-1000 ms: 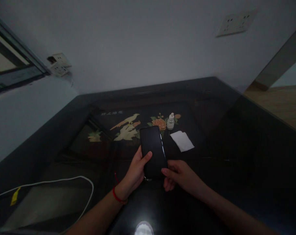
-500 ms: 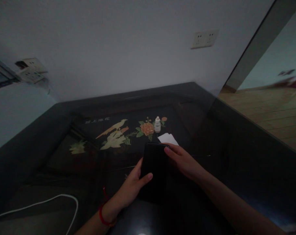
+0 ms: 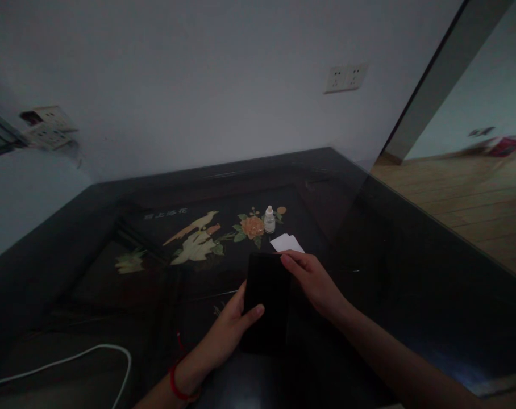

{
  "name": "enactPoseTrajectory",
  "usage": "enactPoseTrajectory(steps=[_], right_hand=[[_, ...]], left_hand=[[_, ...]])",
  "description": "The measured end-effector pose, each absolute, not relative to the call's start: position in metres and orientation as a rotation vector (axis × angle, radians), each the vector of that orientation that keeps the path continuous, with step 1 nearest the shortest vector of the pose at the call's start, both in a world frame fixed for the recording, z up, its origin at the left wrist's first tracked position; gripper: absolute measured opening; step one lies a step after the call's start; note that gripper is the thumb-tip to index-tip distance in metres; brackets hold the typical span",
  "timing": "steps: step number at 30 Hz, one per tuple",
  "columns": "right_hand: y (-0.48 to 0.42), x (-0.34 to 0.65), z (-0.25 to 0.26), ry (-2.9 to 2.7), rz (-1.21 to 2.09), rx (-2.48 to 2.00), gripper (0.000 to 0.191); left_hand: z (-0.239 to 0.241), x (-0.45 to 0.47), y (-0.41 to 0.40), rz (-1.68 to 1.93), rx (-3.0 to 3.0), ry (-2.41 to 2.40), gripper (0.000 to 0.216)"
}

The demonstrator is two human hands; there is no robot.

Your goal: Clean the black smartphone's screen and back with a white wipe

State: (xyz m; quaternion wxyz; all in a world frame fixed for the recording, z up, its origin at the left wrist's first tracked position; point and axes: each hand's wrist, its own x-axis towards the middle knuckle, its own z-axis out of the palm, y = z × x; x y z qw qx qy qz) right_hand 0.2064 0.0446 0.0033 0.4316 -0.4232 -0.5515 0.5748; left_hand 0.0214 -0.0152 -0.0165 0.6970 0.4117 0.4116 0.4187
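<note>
One dark phone (image 3: 270, 292) occupies the lower centre of the view, over the black tabletop (image 3: 369, 238). Its long axis runs away from the wearer, the far end leaning slightly right; which end is its top cannot be told. The broad face turns toward the wearer, and the near end merges with the dark surface, so contact there is unclear.

The left hand (image 3: 230, 329), bearing a red bracelet (image 3: 174, 386) at the wrist, is partly closed around the phone's left edge: the thumb lies across the face, while the fingers are hidden behind. The phone thus lies to the right of this palm. The right hand (image 3: 312, 281) closes thumb and forefinger on the far right corner, its other fingers hidden; relative to it, the phone extends leftward and nearer the wearer.

Beyond the right hand lies white paper (image 3: 286, 243), with a small bottle (image 3: 270, 224) standing upright behind it, beside an orange flower (image 3: 252, 227) in the decoration. At lower left, a white cable (image 3: 70, 359) bends.
</note>
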Motion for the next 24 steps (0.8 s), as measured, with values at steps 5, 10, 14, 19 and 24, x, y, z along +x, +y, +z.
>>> enactPoseTrajectory(steps=[5,10,14,19,24], right_hand=[[0.044,0.206,0.008,-1.433,1.357,-1.082,0.029],[0.042,0.203,0.002,-1.380,1.344,-1.112,0.030],[0.045,0.205,-0.006,-1.299,1.346,-1.120,0.033],[0.054,0.209,-0.013,-1.261,1.293,-1.131,0.038],[0.061,0.209,-0.018,-1.340,1.309,-1.160,0.041]], left_hand=[[-0.019,0.024,-0.016,0.995,0.931,0.948,0.066],[-0.017,0.028,-0.017,1.046,0.896,0.994,0.073],[-0.011,0.031,-0.017,0.958,0.734,0.964,0.057],[-0.010,0.025,-0.014,0.930,0.872,0.951,0.047],[-0.018,0.017,-0.006,0.935,0.881,1.057,0.059]])
